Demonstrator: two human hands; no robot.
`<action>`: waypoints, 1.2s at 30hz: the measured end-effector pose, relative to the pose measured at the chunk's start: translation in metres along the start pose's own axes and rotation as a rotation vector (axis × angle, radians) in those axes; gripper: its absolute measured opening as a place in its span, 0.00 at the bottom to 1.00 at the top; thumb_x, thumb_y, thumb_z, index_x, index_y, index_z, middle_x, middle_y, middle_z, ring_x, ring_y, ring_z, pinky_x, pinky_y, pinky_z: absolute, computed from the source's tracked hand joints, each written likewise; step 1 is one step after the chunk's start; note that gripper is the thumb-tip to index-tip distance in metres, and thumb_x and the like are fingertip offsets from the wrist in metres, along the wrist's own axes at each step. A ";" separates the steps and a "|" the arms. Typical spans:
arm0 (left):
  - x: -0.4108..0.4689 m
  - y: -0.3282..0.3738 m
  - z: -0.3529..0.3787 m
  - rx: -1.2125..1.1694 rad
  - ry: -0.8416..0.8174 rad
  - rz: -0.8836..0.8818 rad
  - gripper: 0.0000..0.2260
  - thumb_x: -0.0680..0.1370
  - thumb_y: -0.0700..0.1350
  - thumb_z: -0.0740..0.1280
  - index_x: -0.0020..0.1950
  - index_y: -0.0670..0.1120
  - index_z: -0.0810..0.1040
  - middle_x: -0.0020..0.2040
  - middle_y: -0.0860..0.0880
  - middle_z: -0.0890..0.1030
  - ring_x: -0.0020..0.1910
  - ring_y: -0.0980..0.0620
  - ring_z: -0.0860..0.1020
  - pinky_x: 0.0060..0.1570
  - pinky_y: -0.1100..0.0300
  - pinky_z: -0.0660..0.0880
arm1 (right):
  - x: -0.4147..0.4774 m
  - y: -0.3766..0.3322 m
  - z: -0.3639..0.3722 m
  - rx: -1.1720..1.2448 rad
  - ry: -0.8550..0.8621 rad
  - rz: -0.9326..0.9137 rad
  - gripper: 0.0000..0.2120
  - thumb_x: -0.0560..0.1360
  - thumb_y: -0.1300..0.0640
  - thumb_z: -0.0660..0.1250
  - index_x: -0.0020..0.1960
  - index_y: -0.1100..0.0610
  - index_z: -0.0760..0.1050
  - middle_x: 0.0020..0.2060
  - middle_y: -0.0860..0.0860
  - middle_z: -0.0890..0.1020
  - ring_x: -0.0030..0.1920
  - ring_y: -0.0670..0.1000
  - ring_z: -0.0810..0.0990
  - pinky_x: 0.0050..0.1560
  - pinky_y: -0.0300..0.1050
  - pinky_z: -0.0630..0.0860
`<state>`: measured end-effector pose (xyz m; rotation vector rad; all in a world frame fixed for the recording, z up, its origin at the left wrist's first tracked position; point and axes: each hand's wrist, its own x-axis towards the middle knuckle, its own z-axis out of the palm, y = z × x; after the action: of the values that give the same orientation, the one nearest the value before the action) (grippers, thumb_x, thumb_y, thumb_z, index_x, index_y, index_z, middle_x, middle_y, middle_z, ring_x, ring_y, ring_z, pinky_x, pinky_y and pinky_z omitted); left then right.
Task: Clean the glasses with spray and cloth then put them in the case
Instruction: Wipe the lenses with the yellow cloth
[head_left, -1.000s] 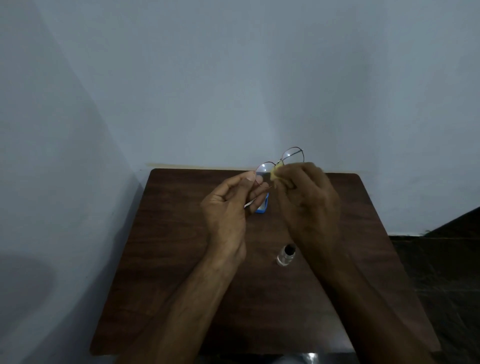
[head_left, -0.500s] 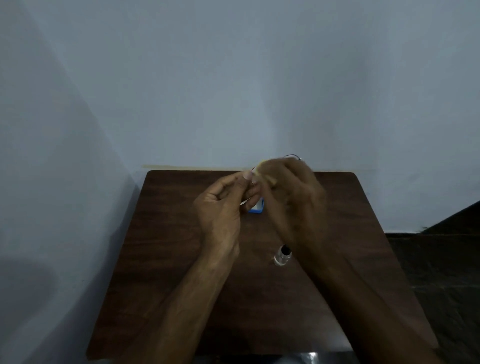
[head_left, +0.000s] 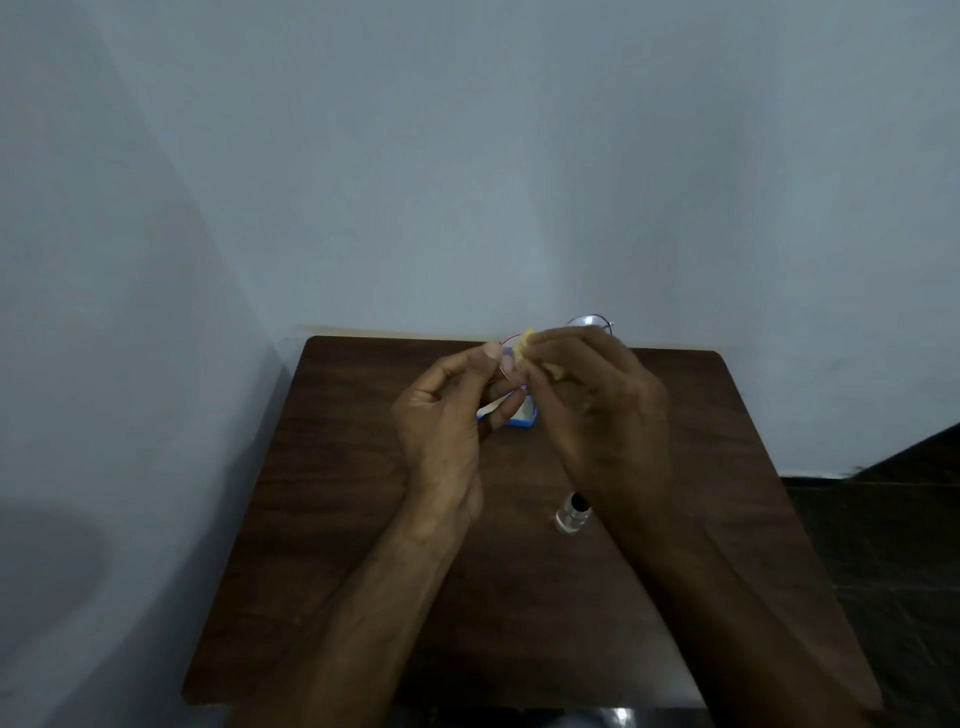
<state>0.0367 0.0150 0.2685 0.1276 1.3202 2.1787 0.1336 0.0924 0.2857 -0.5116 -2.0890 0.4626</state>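
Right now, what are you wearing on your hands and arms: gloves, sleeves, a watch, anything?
Nothing that shows. The left hand and right hand are bare, without gloves. No sleeve reaches into view, and I see no watch, band or ring, though the dim light could hide a thin one.

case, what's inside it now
Only pale lining shows in the case. The glasses are above it, pinched by the left hand, the right hand holding the cloth to them. The hands cover the case's sides.
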 end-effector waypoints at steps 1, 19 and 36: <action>-0.001 0.001 -0.001 -0.007 -0.007 0.001 0.03 0.79 0.38 0.74 0.50 0.39 0.86 0.40 0.45 0.87 0.38 0.52 0.86 0.39 0.59 0.85 | 0.003 0.003 -0.005 -0.013 0.009 0.022 0.01 0.77 0.63 0.74 0.49 0.60 0.84 0.50 0.51 0.86 0.50 0.54 0.85 0.50 0.55 0.82; 0.006 0.018 -0.008 0.004 -0.063 0.093 0.03 0.79 0.36 0.73 0.49 0.41 0.86 0.38 0.48 0.86 0.37 0.53 0.85 0.39 0.61 0.83 | -0.003 0.004 -0.019 -0.256 0.043 0.059 0.07 0.76 0.65 0.75 0.53 0.60 0.82 0.47 0.54 0.84 0.45 0.56 0.80 0.45 0.52 0.76; 0.012 0.023 -0.013 -0.023 -0.031 0.068 0.02 0.78 0.38 0.74 0.48 0.42 0.86 0.39 0.45 0.86 0.38 0.51 0.85 0.40 0.60 0.83 | 0.010 -0.003 -0.001 -0.325 -0.017 0.041 0.05 0.78 0.61 0.74 0.54 0.58 0.84 0.51 0.53 0.83 0.48 0.54 0.80 0.44 0.49 0.78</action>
<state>0.0122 0.0032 0.2783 0.1996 1.2911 2.2387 0.1295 0.0952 0.2944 -0.7409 -2.1847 0.1494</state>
